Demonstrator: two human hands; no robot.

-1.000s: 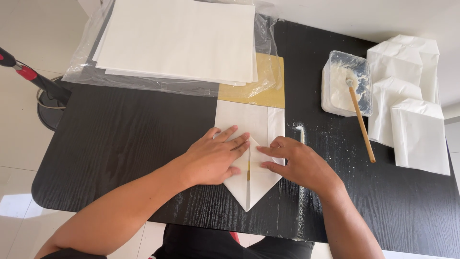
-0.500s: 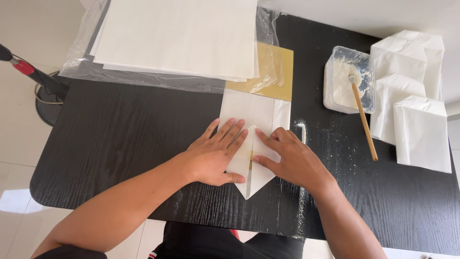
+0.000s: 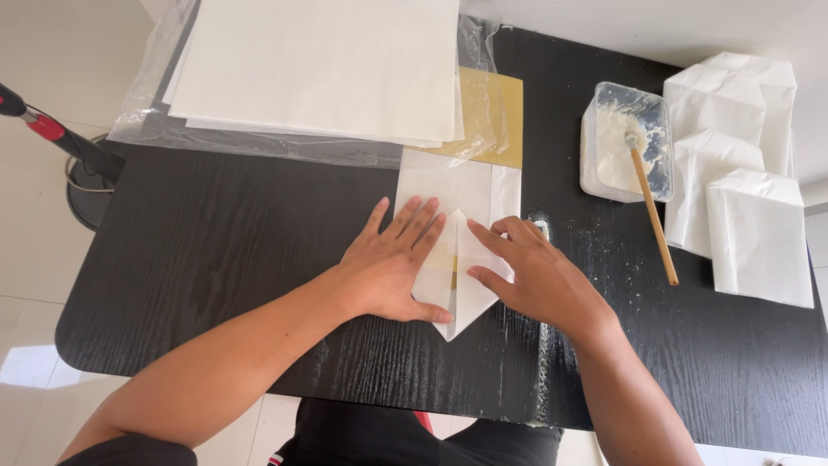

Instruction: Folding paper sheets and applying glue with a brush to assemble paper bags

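Note:
A white paper sheet [image 3: 461, 194], folded to a point at its near end, lies on the black table [image 3: 216, 259]. My left hand [image 3: 392, 263] lies flat on the left folded flap, fingers spread. My right hand [image 3: 530, 276] presses the right flap, fingertips near the centre seam. Both hands are open-palmed on the paper, holding nothing. A tan board [image 3: 500, 103] lies under the paper's far end.
A stack of white sheets [image 3: 319, 65] on clear plastic fills the far left. At right stand a clear tub of white paste [image 3: 617, 142] with a wooden stick [image 3: 653, 211] and several folded white paper bags [image 3: 742, 181]. A red-and-black handle [image 3: 52, 134] sticks up at left.
Both hands have slid along the folded flaps toward the point, flattening them. The view has shifted slightly.

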